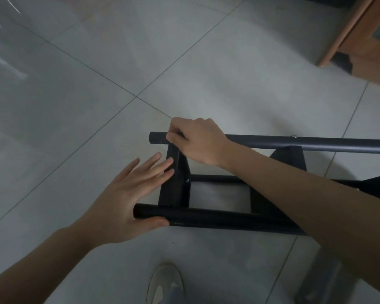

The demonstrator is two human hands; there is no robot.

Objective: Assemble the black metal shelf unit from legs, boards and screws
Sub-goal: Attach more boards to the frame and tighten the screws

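Note:
The black metal shelf unit lies on its side on the tiled floor. Its far leg tube [294,144] runs to the right edge and carries a silver screw head [293,136]. A near leg tube [206,219] lies closer to me. An end board [173,187] joins the tubes, with a small screw [187,180] on its inner face. My left hand [127,194] is flat, straight fingers pressing the board's outer face, thumb under the near tube's end. My right hand [195,142] is curled at the joint of board and far tube, fingertips pinching something small I cannot make out.
A second black board [294,157] stands further right between the tubes. A wooden cabinet [364,40] stands at the top right. My shoe [166,284] shows at the bottom centre. A grey object [323,279] lies blurred at the bottom right. Pale floor tiles spread to the left.

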